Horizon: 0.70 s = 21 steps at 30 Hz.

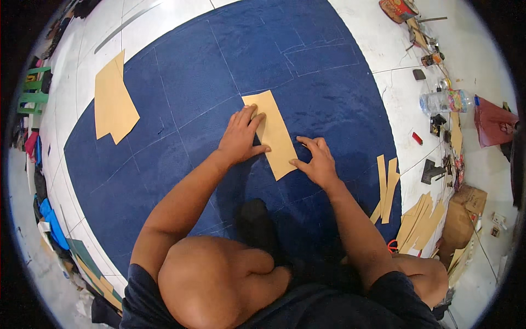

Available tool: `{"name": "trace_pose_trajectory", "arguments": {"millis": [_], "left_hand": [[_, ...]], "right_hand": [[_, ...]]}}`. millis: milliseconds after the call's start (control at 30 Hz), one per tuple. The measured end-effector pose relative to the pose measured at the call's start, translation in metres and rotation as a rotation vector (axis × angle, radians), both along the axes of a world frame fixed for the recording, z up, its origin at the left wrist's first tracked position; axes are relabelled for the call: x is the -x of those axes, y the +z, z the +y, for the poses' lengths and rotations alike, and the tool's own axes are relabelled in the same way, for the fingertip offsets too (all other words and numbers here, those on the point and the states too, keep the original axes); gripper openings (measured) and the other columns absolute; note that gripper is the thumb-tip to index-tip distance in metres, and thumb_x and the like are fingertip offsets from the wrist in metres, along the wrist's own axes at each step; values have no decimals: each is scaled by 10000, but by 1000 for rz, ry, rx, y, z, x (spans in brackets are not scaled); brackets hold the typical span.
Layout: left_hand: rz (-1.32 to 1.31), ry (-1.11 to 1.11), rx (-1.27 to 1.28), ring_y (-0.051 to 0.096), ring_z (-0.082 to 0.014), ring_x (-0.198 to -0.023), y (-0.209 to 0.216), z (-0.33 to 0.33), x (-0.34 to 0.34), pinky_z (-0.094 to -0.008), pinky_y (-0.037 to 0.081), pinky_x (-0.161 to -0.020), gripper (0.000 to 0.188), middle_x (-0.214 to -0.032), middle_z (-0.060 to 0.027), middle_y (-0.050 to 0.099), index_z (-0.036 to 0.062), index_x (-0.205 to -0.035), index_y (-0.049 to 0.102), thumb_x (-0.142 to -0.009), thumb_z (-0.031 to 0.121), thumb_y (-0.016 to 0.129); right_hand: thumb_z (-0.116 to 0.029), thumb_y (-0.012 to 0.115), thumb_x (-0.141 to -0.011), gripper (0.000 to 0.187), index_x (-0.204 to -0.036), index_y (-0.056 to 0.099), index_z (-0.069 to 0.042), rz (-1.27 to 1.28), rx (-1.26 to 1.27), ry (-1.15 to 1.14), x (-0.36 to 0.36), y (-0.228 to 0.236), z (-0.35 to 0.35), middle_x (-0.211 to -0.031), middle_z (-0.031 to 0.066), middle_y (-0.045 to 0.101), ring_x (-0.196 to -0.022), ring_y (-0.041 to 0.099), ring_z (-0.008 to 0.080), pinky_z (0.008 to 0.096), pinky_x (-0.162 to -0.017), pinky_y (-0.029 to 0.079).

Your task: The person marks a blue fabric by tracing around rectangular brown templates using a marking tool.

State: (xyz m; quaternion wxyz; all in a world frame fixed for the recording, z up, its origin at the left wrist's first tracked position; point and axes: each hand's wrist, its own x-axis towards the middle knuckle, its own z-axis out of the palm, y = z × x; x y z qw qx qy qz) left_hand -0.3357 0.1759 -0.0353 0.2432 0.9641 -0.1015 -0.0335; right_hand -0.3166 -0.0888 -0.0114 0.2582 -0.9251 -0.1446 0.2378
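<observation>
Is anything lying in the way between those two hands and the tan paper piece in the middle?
Nothing visible is: the left hand rests on the tan paper piece, and the right hand has its thumb at the paper's lower right edge.

Left hand (240, 134) hides part of tan panel (278, 142).

near side: near-black top (334, 310) | left sleeve (141, 290), right sleeve (404, 290): same dark cloth, cut short | left hand (240, 134), right hand (319, 165): bare | left knee (194, 274), right knee (430, 274): bare, rounded | dark sock-like foot covering (255, 219), blunt far end
</observation>
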Motion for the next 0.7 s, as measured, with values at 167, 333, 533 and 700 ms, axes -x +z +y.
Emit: {"name": "trace_pose_trajectory", "arguments": {"millis": [167, 333, 533, 700], "left_hand": [[-13, -11, -9, 342, -424, -1411, -3, 3, 1, -508, 299, -1162, 938, -1504, -240, 371, 38, -1417, 461, -694, 488, 852], [-29, -11, -15, 346, -413, -1412, -3, 0, -2, -499, 301, -1163, 973, -1508, -230, 373, 48, -1434, 443, -671, 488, 856], [194, -3, -334, 330, -341, -1431, 24, -17, -12, -538, 251, -1179, 1040, -1507, -199, 385, 90, -1484, 397, -661, 549, 836], [274, 15, -343, 302, -415, -1435, 33, -26, -24, -548, 246, -1183, 1094, -1496, -264, 357, 67, -1481, 378, -618, 519, 875]], "right_hand": [[-337, 831, -766, 658, -1361, 577, -212, -21, -18, -1, 2, -5, 0, -1148, 106, 514, -1117, 543, 289, 429, -971, 479], [-331, 842, -743, 672, -1351, 586, -200, -33, -78, -2, 0, -5, -5, -1136, 117, 530, -1114, 554, 310, 424, -975, 478], [-345, 793, -813, 566, -1318, 612, -164, -58, -92, 8, -1, -3, -2, -1137, 120, 569, -1075, 580, 308, 429, -944, 492], [-315, 693, -926, 314, -1042, 721, -25, -9, -228, -210, -32, -7, -5, -1058, 148, 623, -895, 614, 291, 380, -824, 505]]}}
